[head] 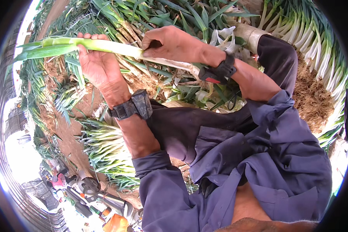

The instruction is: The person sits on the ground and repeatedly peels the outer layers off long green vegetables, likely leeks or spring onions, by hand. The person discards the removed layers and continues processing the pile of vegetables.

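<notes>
A large green onion (113, 46) is held up crosswise in front of me, its green leaves to the left. My left hand (97, 63) supports it from below, the fingers wrapped behind the pale green stalk. My right hand (174, 43) pinches at the white part of the stalk with thumb and forefinger. Beyond that pinch a thinner whitish length (174, 63) slants down right, under my right hand; I cannot tell whether it is shank or loose outer skin. Below lie uncleaned green onions (130, 32) with brown roots and dry skins.
Cleaned green onions (310, 43) are laid in a curved row at right, brown roots (313, 98) inward. Another pile of onions (110, 148) lies left of my legs. Stripped leaves and skins (203, 95) cover the ground between my legs. Several vehicles (90, 197) stand at lower left.
</notes>
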